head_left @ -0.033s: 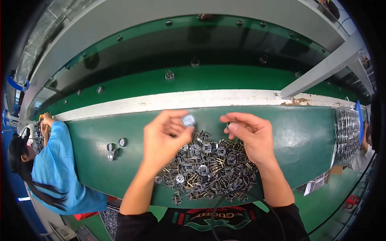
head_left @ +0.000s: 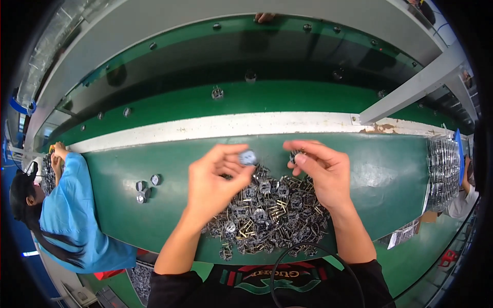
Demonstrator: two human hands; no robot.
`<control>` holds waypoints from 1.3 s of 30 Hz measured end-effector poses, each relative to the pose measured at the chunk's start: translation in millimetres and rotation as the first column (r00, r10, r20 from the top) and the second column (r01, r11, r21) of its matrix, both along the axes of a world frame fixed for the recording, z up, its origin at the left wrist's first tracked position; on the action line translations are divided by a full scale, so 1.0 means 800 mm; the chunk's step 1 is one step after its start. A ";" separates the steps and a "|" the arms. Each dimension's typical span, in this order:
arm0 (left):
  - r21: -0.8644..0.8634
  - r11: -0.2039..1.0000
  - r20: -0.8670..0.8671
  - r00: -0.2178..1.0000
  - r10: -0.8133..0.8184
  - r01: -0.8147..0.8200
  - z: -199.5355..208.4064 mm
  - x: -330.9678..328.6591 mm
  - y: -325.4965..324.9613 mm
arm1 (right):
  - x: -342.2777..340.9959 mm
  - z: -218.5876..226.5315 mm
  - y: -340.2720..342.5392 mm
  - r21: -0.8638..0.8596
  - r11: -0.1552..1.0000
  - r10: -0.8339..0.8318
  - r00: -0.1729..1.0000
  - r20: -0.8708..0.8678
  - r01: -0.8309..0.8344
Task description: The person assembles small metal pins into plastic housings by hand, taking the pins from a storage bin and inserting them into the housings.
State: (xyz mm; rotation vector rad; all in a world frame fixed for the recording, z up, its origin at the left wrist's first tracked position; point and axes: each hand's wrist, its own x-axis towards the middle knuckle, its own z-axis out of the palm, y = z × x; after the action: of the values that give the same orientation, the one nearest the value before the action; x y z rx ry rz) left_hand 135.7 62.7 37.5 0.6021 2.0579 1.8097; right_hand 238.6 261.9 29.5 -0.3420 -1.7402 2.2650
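A: Biggest first?
B: Green belt (head_left: 380, 179), full width. Your pile of small metal parts (head_left: 267, 215) sits at centre, 6 o'clock side.
A: Hands?
B: Your left hand (head_left: 213, 185) is at 10 o'clock of the pile, pinching one round silvery part (head_left: 248, 157) at the fingertips. Your right hand (head_left: 323, 172) is at 2 o'clock, fingers closed on a small dark part (head_left: 294, 154).
A: Else?
B: Person in blue at 9 o'clock; three loose parts (head_left: 145, 187) on the belt beside them.
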 end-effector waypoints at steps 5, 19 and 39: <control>0.029 0.991 -0.045 0.990 -0.132 0.133 -0.012 0.020 0.007 | 0.001 0.001 -0.015 0.263 0.953 -0.108 0.980 -0.167 0.150; 0.009 0.970 0.055 0.969 -0.242 0.242 -0.008 0.030 0.004 | 0.003 0.005 -0.034 0.736 0.658 0.050 0.966 -0.254 0.160; -0.331 0.829 -0.538 0.812 0.227 -0.452 -0.032 -0.239 -0.003 | -0.001 0.000 0.015 0.847 0.417 0.187 0.943 0.275 -0.330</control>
State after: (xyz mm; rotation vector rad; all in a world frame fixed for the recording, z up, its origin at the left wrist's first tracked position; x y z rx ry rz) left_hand -55.2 60.4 11.9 0.6047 2.9830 1.3408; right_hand 237.9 274.1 29.6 0.0241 -2.9159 1.1133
